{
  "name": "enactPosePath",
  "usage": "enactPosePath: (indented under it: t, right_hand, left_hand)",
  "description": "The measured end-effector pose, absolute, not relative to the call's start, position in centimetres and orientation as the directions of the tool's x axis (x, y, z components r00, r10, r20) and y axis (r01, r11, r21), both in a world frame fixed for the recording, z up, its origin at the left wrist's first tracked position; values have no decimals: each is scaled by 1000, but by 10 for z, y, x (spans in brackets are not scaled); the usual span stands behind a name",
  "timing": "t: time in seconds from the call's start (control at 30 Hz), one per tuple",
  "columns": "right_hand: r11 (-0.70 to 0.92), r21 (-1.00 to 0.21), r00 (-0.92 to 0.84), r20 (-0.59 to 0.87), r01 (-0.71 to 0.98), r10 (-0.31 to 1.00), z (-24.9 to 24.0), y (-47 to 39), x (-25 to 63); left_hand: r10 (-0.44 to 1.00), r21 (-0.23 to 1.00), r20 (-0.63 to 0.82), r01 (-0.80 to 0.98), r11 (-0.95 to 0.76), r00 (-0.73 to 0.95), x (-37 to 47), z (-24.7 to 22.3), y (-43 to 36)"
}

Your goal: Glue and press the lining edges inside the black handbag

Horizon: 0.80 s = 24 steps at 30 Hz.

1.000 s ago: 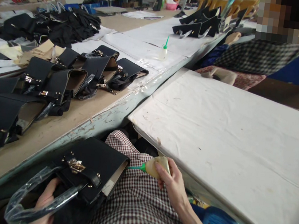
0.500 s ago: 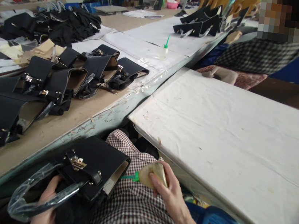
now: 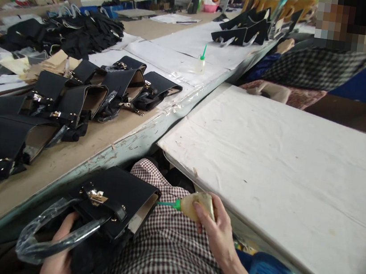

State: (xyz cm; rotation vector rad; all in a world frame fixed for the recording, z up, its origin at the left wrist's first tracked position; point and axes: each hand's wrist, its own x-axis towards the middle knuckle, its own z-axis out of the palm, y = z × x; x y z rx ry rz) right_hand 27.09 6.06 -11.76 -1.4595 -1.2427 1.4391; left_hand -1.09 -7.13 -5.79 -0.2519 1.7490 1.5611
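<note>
On my lap lies a black handbag [image 3: 118, 191] with a gold clasp and a handle [image 3: 54, 246] wrapped in clear plastic. My left hand [image 3: 62, 247] grips the bag from its left side, its fingers partly hidden behind the black material. A squeeze glue bottle [image 3: 192, 205] with a green nozzle is held in my right hand [image 3: 213, 226], fingers wrapped round it. The nozzle points left, its tip at the bag's open side edge, where the beige lining shows; whether it touches cannot be told.
Several black bags [image 3: 80, 101] stand on the workbench [image 3: 119, 133] at left, with a heap of black pieces [image 3: 71, 32] behind. Another green-tipped bottle [image 3: 201, 63] stands farther back. A white-covered table [image 3: 276, 167] lies at right; a person in a checked sleeve [image 3: 316, 67] sits beyond.
My right hand has moved the bottle right and slightly up, drawing the nozzle back toward the upper corner of the bag's side opening. My left hand and the bag have barely shifted.
</note>
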Motion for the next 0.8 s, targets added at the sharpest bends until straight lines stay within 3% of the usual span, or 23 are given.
enactPosePath:
  t: [0.2,0.57,0.8]
  right_hand:
    - [-280,-942,-105,-302,183,947,-125,62,264]
    - [-405,-912,-266,-406,62,874,-103,39,258]
    - [-431,-901,-362,-420,54,832,-96,20,254]
  left_hand:
    - [314,755,-654,-617,222,-688,-9,-51,-67]
    - [270,713,-697,-683,159,-664,-14,-63,-67]
    - [325,731,-673,-666,150,-665,-19,-77,-75]
